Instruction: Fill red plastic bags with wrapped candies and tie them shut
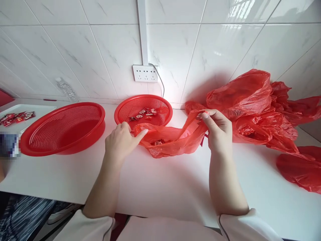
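Note:
A thin red plastic bag [173, 147] is stretched between my two hands above the white table, its mouth partly open. A small wrapped packet [158, 142] with dark red and white print shows inside it. My left hand [124, 139] holds the bag's left edge, thumb laid along the rim and the other fingers partly hidden. With thumb and fingers pinched, my right hand [218, 125] pulls up the bag's right handle. Just behind the bag stands a round red basket [120, 115] with several small packets [147, 113] in it.
A larger red basket [85, 144] sits at the left, near a white tray [37, 108] of packets. Crumpled red plastic bags [243, 97] pile up at the right. A clear bottle [67, 89] and a power socket [145, 73] are at the back. Another person's leg [27, 214] shows lower left.

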The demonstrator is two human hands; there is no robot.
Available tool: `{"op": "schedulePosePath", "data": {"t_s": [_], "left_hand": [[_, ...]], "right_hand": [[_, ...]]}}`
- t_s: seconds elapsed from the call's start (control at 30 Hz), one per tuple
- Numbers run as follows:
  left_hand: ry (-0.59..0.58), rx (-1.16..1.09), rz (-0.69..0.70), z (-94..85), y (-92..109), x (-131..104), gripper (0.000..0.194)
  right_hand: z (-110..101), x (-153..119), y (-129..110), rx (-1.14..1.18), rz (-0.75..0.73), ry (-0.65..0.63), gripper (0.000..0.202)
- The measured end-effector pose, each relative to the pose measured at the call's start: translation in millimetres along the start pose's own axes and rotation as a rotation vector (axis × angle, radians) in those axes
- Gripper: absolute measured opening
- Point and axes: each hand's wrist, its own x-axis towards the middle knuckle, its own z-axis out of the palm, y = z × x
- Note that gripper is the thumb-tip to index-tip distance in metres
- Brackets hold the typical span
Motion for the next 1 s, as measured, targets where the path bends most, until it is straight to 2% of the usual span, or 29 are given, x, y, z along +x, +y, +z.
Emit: {"op": "schedulePosePath", "data": {"t_s": [0.07, 0.13, 0.2, 0.27, 0.37, 0.43, 0.5, 0.57, 0.63, 0.73, 0.8, 0.87, 0.9, 0.93, 1.0], "left_hand": [[-0.097, 0.100, -0.016, 3.7, -2, -6, 0.052], [-0.249, 0.115, 0.037, 6.3, -5, -8, 0.037], [-0.333, 0.081, 0.099, 5.9, -7, -7, 0.026], [-0.294, 0.048, 0.131, 2.6, -7, -4, 0.024], [-0.198, 0.089, 0.101, -0.4, -2, 0, 0.039], [-0.200, 0.164, 0.048, 3.9, 1, 1, 0.049], [-0.236, 0.220, 0.029, 12.1, 1, 1, 0.046], [-0.273, 0.232, 0.053, 18.4, -3, -1, 0.034], [-0.275, 0.207, 0.064, 17.0, -8, -2, 0.029], [-0.135, 0.128, 0.042, 0.6, -15, -2, 0.031], [0.051, 0.004, 0.040, -12.7, -17, 1, 0.026], [0.187, -0.267, 0.080, -21.5, -15, 7, 0.017], [0.197, -0.462, 0.108, -23.5, -14, 12, 0.014], [0.157, -0.681, 0.136, -24.1, -12, 16, 0.014], [-0.041, -1.117, 0.158, -21.9, -9, 26, 0.017]], "right_hand": [[-2, 1, 0, -0.016, -0.004, 0.006, 0.017], [-5, 2, 0, -0.024, -0.003, 0.013, 0.017], [-7, 3, 0, -0.039, -0.006, 0.016, 0.017], [-7, 3, 1, -0.055, -0.011, 0.022, 0.018], [-7, 4, 1, -0.067, -0.002, 0.032, 0.019], [-6, 4, 1, -0.065, 0.009, 0.034, 0.019], [-5, 3, 0, -0.054, 0.011, 0.029, 0.018], [-6, 3, 0, -0.038, 0.005, 0.017, 0.017], [-6, 4, 0, -0.021, 0.005, 0.019, 0.014], [-7, 7, 4, -0.002, 0.008, 0.055, 0.011], [-7, 9, 7, 0.019, -0.008, 0.105, 0.011], [-8, 10, 10, 0.048, -0.026, 0.181, 0.011], [-8, 11, 11, 0.064, -0.027, 0.214, 0.012], [-9, 12, 12, 0.080, -0.021, 0.236, 0.012], [-11, 13, 14, 0.108, 0.008, 0.222, 0.012]]}}
